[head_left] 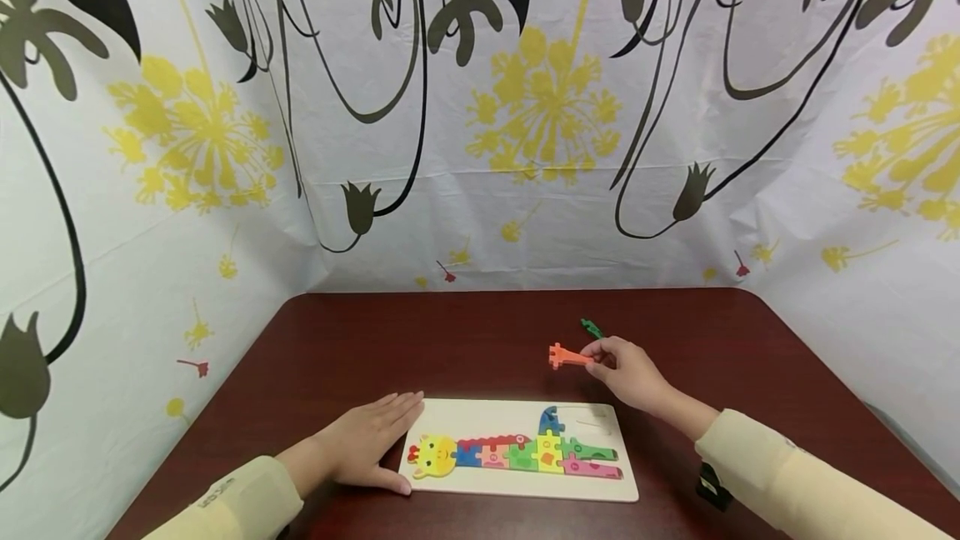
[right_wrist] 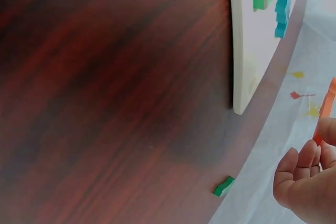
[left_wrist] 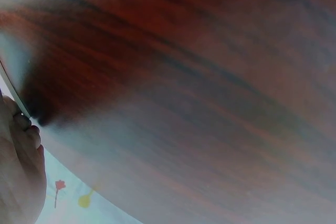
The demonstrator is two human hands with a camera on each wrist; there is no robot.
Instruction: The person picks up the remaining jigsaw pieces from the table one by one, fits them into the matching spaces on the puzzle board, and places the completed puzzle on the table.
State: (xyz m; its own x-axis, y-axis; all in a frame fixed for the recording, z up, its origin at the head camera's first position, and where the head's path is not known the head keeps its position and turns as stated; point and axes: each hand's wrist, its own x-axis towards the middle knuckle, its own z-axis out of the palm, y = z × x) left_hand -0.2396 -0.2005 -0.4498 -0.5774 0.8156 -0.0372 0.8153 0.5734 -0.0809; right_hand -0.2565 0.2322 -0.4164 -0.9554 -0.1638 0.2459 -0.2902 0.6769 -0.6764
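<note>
A white puzzle board (head_left: 517,486) lies on the table, bearing a colourful giraffe puzzle (head_left: 495,454) with its yellow head at the left. My left hand (head_left: 367,442) rests flat at the board's left edge, fingers straight; in the left wrist view only part of that hand (left_wrist: 21,166) shows. Behind the board's right end, my right hand (head_left: 630,373) pinches an orange puzzle piece (head_left: 570,357) between thumb and fingers, held apart from the board. A green puzzle piece (head_left: 592,328) lies on the table just beyond the right hand; the right wrist view shows this green piece (right_wrist: 224,186) too.
The dark red-brown table (head_left: 420,332) reaches back to a white patterned cloth (head_left: 450,215) that hangs behind and at both sides. At the board's upper right, a bare area (head_left: 596,417) carries thin outlines. A dark object (head_left: 712,487) sits under the right sleeve.
</note>
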